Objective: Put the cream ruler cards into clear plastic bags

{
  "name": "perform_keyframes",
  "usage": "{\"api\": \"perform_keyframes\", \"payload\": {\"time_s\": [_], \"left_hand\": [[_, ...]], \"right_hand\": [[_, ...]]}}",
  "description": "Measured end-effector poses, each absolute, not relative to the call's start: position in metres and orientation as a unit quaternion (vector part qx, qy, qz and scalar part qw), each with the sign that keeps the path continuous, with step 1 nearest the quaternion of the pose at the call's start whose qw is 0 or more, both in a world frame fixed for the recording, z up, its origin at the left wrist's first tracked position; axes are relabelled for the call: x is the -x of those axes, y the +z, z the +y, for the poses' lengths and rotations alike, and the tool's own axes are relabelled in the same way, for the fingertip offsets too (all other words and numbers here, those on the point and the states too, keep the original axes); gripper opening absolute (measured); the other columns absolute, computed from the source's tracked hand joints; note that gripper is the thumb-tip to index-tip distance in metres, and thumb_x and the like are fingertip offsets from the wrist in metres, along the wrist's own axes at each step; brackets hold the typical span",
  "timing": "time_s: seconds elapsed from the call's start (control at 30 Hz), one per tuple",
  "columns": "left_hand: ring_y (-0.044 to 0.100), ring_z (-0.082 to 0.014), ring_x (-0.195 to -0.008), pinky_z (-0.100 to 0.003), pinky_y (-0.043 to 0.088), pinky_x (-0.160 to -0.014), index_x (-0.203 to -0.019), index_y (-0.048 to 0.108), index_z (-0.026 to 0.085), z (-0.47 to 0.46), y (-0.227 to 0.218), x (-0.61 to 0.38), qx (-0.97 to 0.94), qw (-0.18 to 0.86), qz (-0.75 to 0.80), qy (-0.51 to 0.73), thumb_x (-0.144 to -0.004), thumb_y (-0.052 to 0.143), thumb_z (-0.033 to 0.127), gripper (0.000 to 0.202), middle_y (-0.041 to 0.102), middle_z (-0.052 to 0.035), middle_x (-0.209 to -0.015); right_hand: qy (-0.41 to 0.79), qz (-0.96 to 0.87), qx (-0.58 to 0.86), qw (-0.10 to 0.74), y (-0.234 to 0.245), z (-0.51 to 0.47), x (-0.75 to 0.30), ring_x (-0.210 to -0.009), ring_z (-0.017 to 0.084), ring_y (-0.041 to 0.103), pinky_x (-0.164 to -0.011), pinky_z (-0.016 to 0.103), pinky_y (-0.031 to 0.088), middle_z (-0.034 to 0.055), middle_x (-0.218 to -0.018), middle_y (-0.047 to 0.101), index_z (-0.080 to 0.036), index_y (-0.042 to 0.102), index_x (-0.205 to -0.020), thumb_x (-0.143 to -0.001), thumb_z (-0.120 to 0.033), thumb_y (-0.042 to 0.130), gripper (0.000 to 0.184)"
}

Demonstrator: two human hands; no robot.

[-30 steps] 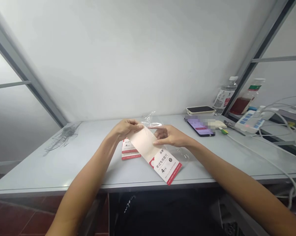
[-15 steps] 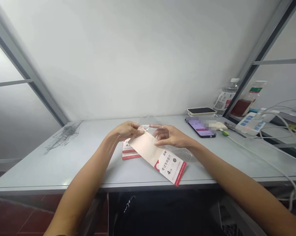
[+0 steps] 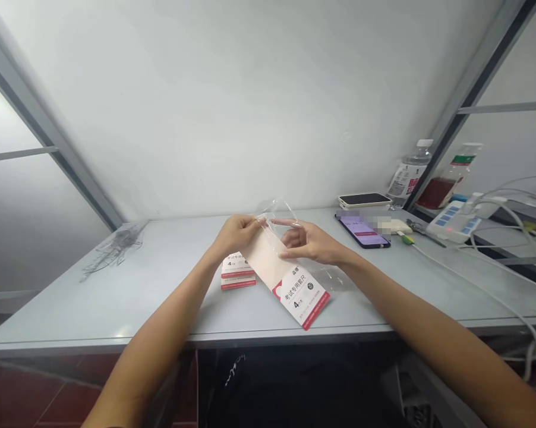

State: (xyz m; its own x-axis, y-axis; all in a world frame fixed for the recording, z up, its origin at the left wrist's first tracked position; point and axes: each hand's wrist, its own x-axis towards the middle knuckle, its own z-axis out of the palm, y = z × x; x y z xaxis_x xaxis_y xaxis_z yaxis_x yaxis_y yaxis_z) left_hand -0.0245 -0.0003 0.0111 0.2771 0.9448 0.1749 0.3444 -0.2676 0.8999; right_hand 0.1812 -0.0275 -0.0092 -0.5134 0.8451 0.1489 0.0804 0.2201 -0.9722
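My left hand (image 3: 239, 235) pinches the upper end of a long ruler-set card (image 3: 264, 248), pale and blank above, printed with red and black lettering below. The card tilts down to the right above the desk. Thin clear plastic (image 3: 280, 208), apparently a bag, rises over its top. On the card's right side is my right hand (image 3: 310, 242), its index finger stretched to the plastic, thumb at the card's edge and other fingers curled in the film. Behind my left wrist lie more printed cards (image 3: 238, 279) with red edges, overlapping and partly covered.
At the left of the desk (image 3: 170, 315) lies a heap of clear plastic pieces (image 3: 119, 246). On the right are a lit phone (image 3: 361, 229), another phone (image 3: 365, 200), a water bottle (image 3: 408, 178), a bottle of dark red liquid (image 3: 441, 187) and a power strip (image 3: 454, 221) with white cables.
The card's lower end has swung slightly left and up. More clear plastic now stands above the card's top between my hands. My left hand has closed tighter at the top.
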Motion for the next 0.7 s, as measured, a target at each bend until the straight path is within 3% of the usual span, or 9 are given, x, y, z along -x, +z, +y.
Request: {"api": "perform_keyframes", "payload": {"time_s": [0.1, 0.27, 0.47, 0.7], "left_hand": [[0.038, -0.0069, -0.047, -0.021, 0.025, -0.045, -0.055, 0.055, 0.015, 0.0, 0.012, 0.027, -0.722, 0.355, 0.442, 0.397, -0.069, 0.059, 0.049, 0.037, 0.044, 0.0032, -0.052], [0.052, -0.012, -0.058, -0.023, 0.038, -0.052, -0.075, 0.064, 0.015, 0.003, 0.014, 0.032, -0.707, 0.464, 0.397, 0.355, -0.068, 0.061, 0.045, 0.03, 0.059, -0.0015, -0.069], [0.049, -0.0119, -0.052, -0.023, 0.037, -0.047, -0.066, 0.065, 0.013, 0.011, 0.007, 0.035, -0.695, 0.456, 0.442, 0.337, -0.065, 0.063, 0.051, 0.038, 0.057, -0.0026, -0.061], [0.057, -0.0158, -0.061, -0.027, 0.044, -0.054, -0.07, 0.069, 0.015, 0.011, 0.009, 0.033, -0.64, 0.488, 0.453, 0.384, -0.057, 0.072, 0.046, 0.034, 0.065, -0.0054, -0.071]], "right_hand": [[0.529, -0.684, 0.346, 0.362, -0.008, -0.027, -0.181, -0.069, 0.014, 0.059, -0.068, 0.031, 0.048, -0.0015, -0.074, 0.06, -0.021, 0.043, -0.13, -0.063, -0.02, 0.073, 0.073], [0.528, -0.684, 0.349, 0.363, -0.011, -0.025, -0.181, -0.069, 0.014, 0.058, -0.068, 0.031, 0.048, -0.0027, -0.072, 0.058, -0.021, 0.049, -0.124, -0.062, -0.021, 0.073, 0.066], [0.51, -0.708, 0.352, 0.339, -0.015, -0.024, -0.182, -0.071, 0.014, 0.057, -0.069, 0.031, 0.046, -0.0024, -0.072, 0.058, -0.019, 0.05, -0.124, -0.063, -0.022, 0.073, 0.066], [0.536, -0.696, 0.343, 0.332, -0.013, -0.026, -0.18, -0.069, 0.015, 0.06, -0.067, 0.031, 0.048, -0.0009, -0.073, 0.062, -0.02, 0.039, -0.133, -0.065, -0.022, 0.072, 0.075]]}}
